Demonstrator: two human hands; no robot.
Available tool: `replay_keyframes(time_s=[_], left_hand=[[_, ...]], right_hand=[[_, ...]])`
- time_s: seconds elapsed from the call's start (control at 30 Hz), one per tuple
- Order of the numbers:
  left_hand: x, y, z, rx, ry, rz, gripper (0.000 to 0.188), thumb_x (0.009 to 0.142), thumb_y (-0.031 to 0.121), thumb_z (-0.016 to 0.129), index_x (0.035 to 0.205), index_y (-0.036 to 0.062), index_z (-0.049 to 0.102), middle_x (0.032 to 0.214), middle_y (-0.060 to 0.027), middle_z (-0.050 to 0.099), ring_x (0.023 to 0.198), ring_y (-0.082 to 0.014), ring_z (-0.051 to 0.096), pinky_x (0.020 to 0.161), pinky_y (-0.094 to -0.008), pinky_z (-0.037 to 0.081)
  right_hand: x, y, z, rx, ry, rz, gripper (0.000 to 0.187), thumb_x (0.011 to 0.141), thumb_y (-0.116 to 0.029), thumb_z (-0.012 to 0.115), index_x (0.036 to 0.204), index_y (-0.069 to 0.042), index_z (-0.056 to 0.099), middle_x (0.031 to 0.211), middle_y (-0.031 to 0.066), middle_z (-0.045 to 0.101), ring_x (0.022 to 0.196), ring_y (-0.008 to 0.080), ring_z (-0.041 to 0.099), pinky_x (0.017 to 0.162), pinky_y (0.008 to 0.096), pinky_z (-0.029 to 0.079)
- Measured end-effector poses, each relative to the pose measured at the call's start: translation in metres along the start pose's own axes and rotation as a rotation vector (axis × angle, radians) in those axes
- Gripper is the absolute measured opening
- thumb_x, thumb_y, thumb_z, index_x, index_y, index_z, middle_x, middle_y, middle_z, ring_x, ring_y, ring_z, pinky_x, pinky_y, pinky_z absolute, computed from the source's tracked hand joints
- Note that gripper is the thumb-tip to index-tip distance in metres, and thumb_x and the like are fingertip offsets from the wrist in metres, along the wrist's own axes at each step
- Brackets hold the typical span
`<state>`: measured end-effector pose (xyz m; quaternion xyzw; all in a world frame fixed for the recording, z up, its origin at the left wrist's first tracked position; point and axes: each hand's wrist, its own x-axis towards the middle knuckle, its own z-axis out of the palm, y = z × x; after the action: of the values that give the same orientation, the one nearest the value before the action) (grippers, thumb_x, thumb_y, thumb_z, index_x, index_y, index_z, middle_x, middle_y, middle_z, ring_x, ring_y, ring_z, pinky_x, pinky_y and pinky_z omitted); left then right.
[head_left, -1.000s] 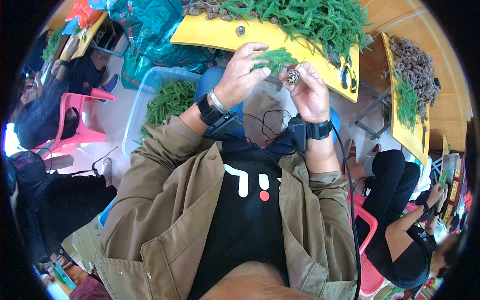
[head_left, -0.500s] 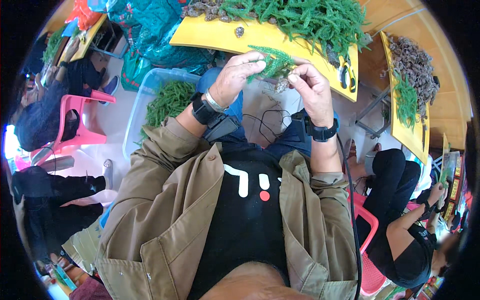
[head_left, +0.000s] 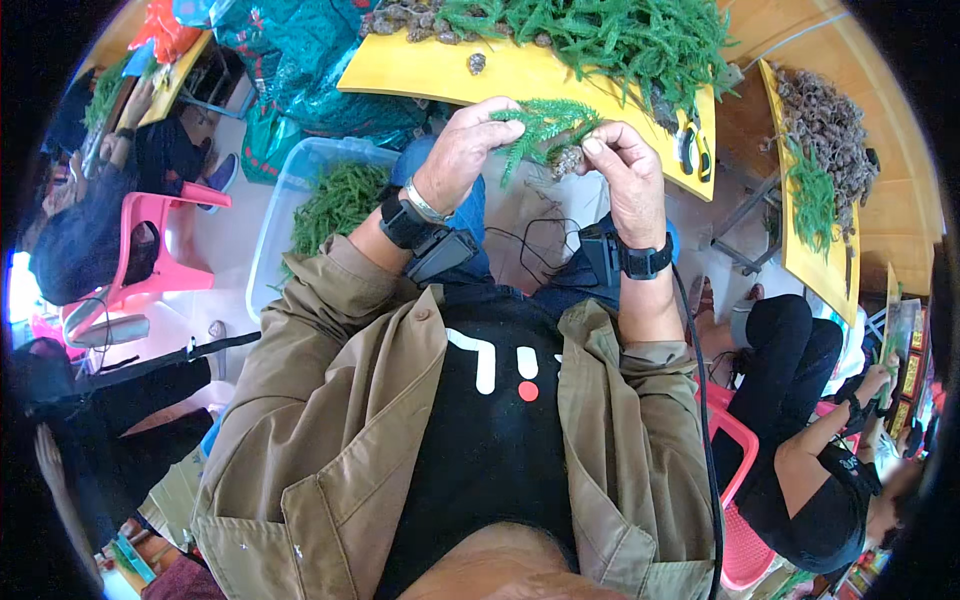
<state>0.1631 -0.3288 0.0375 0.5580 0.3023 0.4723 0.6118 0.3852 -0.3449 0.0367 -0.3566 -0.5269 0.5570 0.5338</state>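
One green sprig (head_left: 540,125) is pinched between two hands, left hand (head_left: 462,152) and right hand (head_left: 632,175), each grip closed on it.

A yellow counter (head_left: 560,75) runs across the top, a second yellow counter (head_left: 800,255) at right. Pink plastic chairs (head_left: 160,240) stand on the pale floor (head_left: 215,300) beside a clear plastic tub (head_left: 285,215). Bright daylight.

Yellow table (head_left: 560,80) edge close ahead, green sprig pile (head_left: 610,35) crowding it; open room over lap, clear tub (head_left: 290,195) left.
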Motion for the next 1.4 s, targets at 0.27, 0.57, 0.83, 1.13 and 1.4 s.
replay_keyframes(time_s=[0.27, 0.57, 0.83, 1.13, 1.4], left_hand=[[0.000, -0.009, -0.006, -0.049, 0.052, 0.002, 0.031, 0.092, 0.012, 0.053, 0.117, -0.0058, 0.055, 0.106, -0.0088, 0.062, 0.098, -0.0153, 0.057, 0.090, -0.0292, 0.043], [0.005, -0.005, -0.004, -0.423, -0.048, -0.101, 0.029, 0.094, 0.016, 0.048, 0.112, -0.0054, 0.056, 0.114, -0.0155, 0.061, 0.107, -0.0227, 0.058, 0.092, -0.0340, 0.044], [-0.002, -0.002, 0.006, -0.360, -0.006, -0.086, 0.029, 0.091, 0.013, 0.049, 0.114, -0.0042, 0.053, 0.110, -0.0150, 0.063, 0.106, -0.0210, 0.058, 0.091, -0.0321, 0.044], [0.003, 0.001, 0.002, 0.025, 0.062, 0.026, 0.015, 0.083, 0.008, 0.054, 0.095, -0.0011, 0.057, 0.084, -0.0006, 0.057, 0.079, -0.0090, 0.053, 0.070, -0.0248, 0.043], [0.006, 0.002, 0.009, 0.497, -0.051, 0.148, 0.017, 0.080, 0.010, 0.055, 0.093, -0.0005, 0.058, 0.085, -0.0023, 0.054, 0.082, -0.0120, 0.050, 0.076, -0.0241, 0.039]], right_hand=[[-0.001, 0.000, 0.007, -0.040, -0.066, 0.013, 0.008, 0.090, -0.011, 0.062, 0.091, -0.003, 0.060, 0.079, 0.0017, 0.062, 0.070, 0.0099, 0.058, 0.068, 0.0235, 0.047], [0.002, 0.006, 0.005, 0.157, -0.003, 0.072, 0.008, 0.090, -0.011, 0.062, 0.090, -0.003, 0.061, 0.078, 0.0027, 0.063, 0.068, 0.0097, 0.059, 0.066, 0.0226, 0.048], [0.001, 0.013, 0.017, 0.180, 0.013, 0.099, 0.006, 0.091, -0.010, 0.060, 0.090, -0.004, 0.060, 0.079, 0.0035, 0.064, 0.068, 0.0121, 0.060, 0.067, 0.0248, 0.048], [0.005, 0.011, 0.006, -0.101, 0.071, -0.019, 0.005, 0.091, -0.007, 0.059, 0.089, -0.003, 0.059, 0.107, 0.0096, 0.063, 0.073, 0.0090, 0.057, 0.068, 0.0237, 0.047], [-0.001, -0.027, 0.009, -0.447, -0.164, -0.331, 0.008, 0.087, -0.004, 0.062, 0.083, 0.001, 0.058, 0.101, 0.0054, 0.063, 0.069, 0.0054, 0.053, 0.060, 0.0204, 0.042]])
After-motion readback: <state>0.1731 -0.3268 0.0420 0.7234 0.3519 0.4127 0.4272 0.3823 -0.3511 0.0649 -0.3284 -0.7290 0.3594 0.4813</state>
